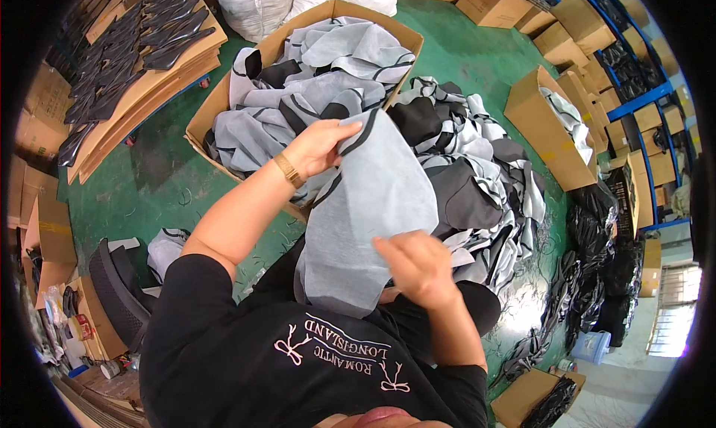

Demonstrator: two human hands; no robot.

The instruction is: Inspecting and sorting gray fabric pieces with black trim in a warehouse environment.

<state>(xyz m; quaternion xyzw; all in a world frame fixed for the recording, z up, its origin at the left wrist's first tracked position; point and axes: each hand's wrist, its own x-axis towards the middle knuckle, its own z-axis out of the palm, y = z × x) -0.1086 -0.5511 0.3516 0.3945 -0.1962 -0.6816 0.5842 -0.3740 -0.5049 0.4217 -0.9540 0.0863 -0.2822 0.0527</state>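
Observation:
A light grey fabric piece with black edging [373,197] hangs spread out in front of my body, above my lap. My left hand [322,146] pinches its upper edge, thumb on the black trim. My right hand [418,267] lies closed against the lower right side of the cloth, with the thumb or a finger pointing onto its surface. What its curled fingers hold, if anything, is hidden. Beyond my left hand stands an open cardboard box [200,122] heaped with similar grey pieces. A loose pile of grey and black pieces [477,182] lies on the floor at the right.
Stacked cardboard sheets [149,107] bear several black moulded parts at the far left. White sacks [257,6] stand behind the box. Another carton [548,133], black plastic bags [593,223] and blue shelving [641,100] line the right. Thread scraps litter the green floor [168,197].

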